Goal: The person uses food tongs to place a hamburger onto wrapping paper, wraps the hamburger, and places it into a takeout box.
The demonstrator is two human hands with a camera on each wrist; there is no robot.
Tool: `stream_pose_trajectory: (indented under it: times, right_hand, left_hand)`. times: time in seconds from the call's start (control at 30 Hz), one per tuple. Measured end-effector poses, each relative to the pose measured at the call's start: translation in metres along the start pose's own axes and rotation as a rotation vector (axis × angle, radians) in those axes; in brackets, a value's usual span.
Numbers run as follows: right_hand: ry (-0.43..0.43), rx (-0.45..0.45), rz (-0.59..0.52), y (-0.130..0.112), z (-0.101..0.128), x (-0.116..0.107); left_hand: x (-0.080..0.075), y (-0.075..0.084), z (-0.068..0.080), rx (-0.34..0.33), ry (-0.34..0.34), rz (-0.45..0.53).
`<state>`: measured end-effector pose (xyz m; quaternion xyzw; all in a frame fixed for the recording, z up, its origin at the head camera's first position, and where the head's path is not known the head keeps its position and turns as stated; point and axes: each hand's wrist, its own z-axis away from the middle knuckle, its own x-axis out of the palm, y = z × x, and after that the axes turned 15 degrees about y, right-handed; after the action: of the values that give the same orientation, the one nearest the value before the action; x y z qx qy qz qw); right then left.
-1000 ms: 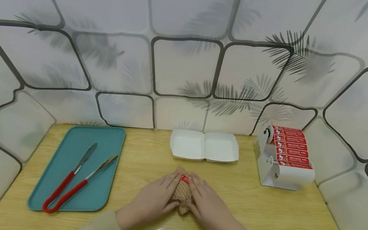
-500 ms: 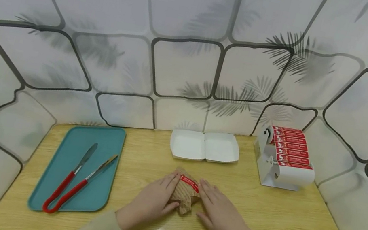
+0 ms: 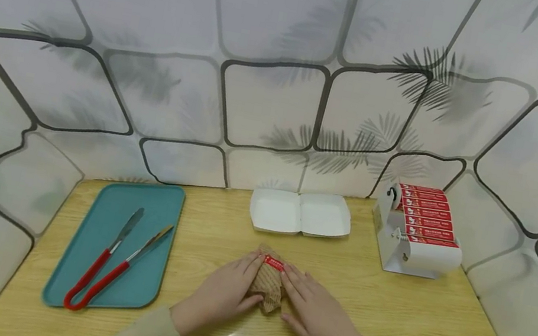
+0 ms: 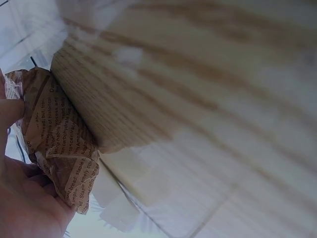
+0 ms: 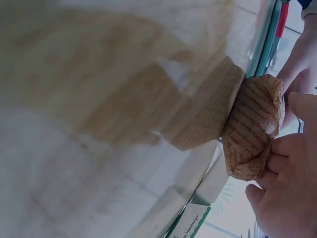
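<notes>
A brown packet (image 3: 267, 289) of printed paper lies on the table between my hands, one end crumpled towards me. Across its far part runs a red label strip (image 3: 274, 263). My left hand (image 3: 220, 288) rests along its left side, fingertips by the label's left end and thumb at the near part. On the other side, straight fingers of my right hand (image 3: 313, 314) touch the label's right end. In the left wrist view, lines of print cover the packet (image 4: 59, 134). The right wrist view shows the packet (image 5: 252, 124) beside the right fingers.
An opened white box (image 3: 300, 212) stands behind the packet near the wall. To the left, a teal tray (image 3: 140, 283) carries red-handled tongs (image 3: 93, 275). A label dispenser (image 3: 417, 230) with a red-printed roll sits at the back right.
My right hand drew back to the right, baring more of the red label, then came back in against its right end. My left hand has stayed on the packet.
</notes>
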<state>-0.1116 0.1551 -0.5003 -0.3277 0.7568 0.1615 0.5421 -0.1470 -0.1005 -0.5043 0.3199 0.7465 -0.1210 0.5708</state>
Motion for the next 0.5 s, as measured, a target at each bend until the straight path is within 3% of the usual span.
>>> stream_pose_trajectory:
  times: [0.17, 0.4, 0.5]
  right_hand:
    - [0.012, 0.053, -0.003, 0.0019, 0.0056, -0.0020]
    - [0.034, 0.126, -0.054, 0.0002, 0.0051, -0.0039]
    - [0.023, 0.151, -0.065, -0.0022, 0.0020, -0.0019]
  left_hand:
    - [0.0010, 0.0002, -0.0003, -0.006, -0.007, -0.009]
    - [0.0018, 0.0039, 0.0020, 0.054, 0.006, -0.144]
    - [0.0003, 0.0044, 0.0042, 0.054, 0.017, -0.145]
